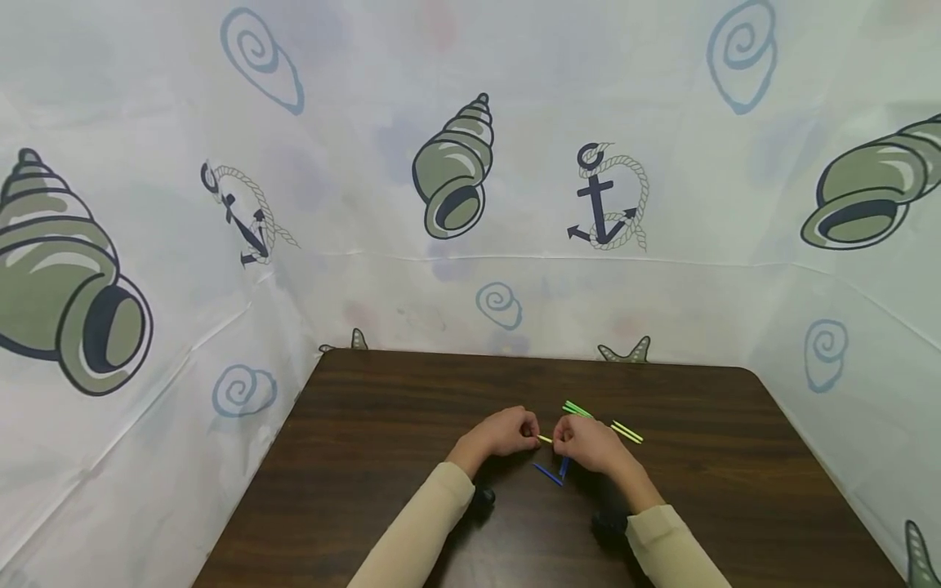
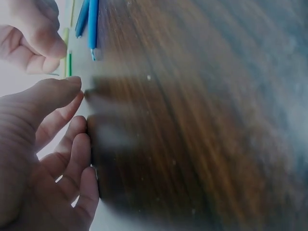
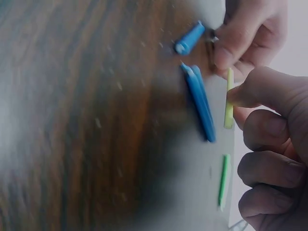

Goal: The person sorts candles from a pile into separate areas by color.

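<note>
Pinch the yellow stick [image 3: 228, 118], likely light, stiff and slippery, near its middle, as held by the right hand [image 1: 588, 443] over the worktop [image 1: 397, 392], with the left hand [image 1: 506, 433] near one end, unclear whether gripping.

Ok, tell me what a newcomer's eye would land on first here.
Probably the large green seashell printed on the pale backdrop, at the head view's left edge. Next, the left hand and right hand, close together over the dark table, the right pinching a yellow stick. Bright blue sticks lie just on the wearer's side of them.
</note>
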Demonstrator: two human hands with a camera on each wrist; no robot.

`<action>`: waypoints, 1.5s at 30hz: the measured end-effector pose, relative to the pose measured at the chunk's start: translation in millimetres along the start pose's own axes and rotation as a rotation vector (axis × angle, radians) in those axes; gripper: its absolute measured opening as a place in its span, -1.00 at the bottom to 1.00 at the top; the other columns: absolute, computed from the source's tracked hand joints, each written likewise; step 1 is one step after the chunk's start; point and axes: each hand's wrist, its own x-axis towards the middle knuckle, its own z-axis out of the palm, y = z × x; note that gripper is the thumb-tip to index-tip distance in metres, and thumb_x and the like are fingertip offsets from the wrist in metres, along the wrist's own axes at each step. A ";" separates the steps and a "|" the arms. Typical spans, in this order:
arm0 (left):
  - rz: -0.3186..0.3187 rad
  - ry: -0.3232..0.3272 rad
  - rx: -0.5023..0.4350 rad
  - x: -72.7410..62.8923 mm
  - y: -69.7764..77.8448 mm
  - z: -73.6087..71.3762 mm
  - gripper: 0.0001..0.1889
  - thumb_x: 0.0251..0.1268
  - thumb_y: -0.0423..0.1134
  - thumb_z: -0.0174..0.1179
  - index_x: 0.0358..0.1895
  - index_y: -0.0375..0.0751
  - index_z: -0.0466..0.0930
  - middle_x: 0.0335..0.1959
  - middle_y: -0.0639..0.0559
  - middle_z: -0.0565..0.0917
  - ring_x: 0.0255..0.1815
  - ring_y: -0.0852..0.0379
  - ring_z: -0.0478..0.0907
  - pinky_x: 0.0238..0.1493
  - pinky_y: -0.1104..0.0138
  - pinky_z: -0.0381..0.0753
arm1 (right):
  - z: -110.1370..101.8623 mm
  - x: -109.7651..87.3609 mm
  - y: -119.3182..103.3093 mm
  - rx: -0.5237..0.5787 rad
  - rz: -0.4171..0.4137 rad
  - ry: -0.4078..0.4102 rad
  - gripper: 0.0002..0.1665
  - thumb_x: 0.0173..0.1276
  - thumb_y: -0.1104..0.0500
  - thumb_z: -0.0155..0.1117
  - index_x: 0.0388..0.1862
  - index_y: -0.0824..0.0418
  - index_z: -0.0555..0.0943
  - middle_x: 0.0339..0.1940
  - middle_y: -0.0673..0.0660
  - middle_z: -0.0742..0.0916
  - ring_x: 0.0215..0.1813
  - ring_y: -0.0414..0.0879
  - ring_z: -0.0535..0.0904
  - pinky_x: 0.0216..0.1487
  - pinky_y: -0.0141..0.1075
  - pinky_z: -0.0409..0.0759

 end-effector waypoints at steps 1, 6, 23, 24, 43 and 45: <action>-0.004 0.002 0.000 0.3 0.2 0.3 -0.95 0.52 -0.13 0.38 -0.16 0.06 0.72 -0.20 0.20 0.61 -0.26 0.28 0.51 -0.11 0.35 0.57 | -2.2 -1.3 1.2 0.013 -0.003 0.010 -0.91 0.43 0.14 0.41 -0.31 -0.01 0.68 -0.54 -0.06 0.60 -0.52 -0.15 0.47 -0.44 -0.25 0.38; -0.023 -0.007 0.008 1.7 2.4 4.1 -0.95 0.53 -0.10 0.38 -0.17 0.13 0.71 -0.21 0.26 0.61 -0.27 0.29 0.51 -0.11 0.34 0.56 | -12.5 -7.9 9.4 0.061 0.008 0.029 -0.93 0.41 0.16 0.40 -0.31 0.04 0.71 -0.56 -0.06 0.58 -0.51 -0.15 0.45 -0.43 -0.26 0.37; 0.037 -0.083 -0.042 3.9 20.1 10.5 -0.94 0.58 -0.15 0.31 -0.03 0.03 0.70 -0.20 0.23 0.65 -0.24 0.29 0.52 -0.12 0.37 0.56 | -37.5 -27.3 55.6 0.107 0.083 0.098 -0.90 0.50 0.13 0.32 -0.19 0.13 0.71 -0.44 0.00 0.59 -0.45 -0.10 0.45 -0.42 -0.22 0.37; 0.044 -0.084 -0.043 3.7 21.1 10.9 -0.91 0.59 -0.17 0.31 0.02 0.02 0.68 -0.19 0.22 0.65 -0.24 0.29 0.52 -0.12 0.37 0.56 | -39.6 -28.5 57.8 0.103 0.088 0.102 -0.90 0.50 0.13 0.32 -0.17 0.13 0.72 -0.42 0.01 0.60 -0.44 -0.10 0.45 -0.41 -0.21 0.37; 0.190 -0.163 0.042 10.0 32.5 21.0 -0.69 0.62 -0.31 0.23 0.23 0.15 0.75 -0.06 0.14 0.54 -0.20 0.32 0.50 -0.14 0.45 0.54 | -68.6 -37.8 94.4 0.079 0.154 0.116 -0.77 0.49 0.15 0.23 -0.07 0.26 0.73 -0.39 0.05 0.63 -0.42 -0.07 0.48 -0.42 -0.19 0.39; 0.192 -0.165 0.040 11.2 32.5 21.0 -0.70 0.62 -0.30 0.23 0.22 0.13 0.75 -0.07 0.15 0.54 -0.21 0.32 0.50 -0.15 0.46 0.55 | -71.3 -38.3 96.9 0.073 0.168 0.114 -0.77 0.50 0.16 0.22 -0.06 0.26 0.73 -0.38 0.05 0.64 -0.40 -0.06 0.49 -0.41 -0.19 0.39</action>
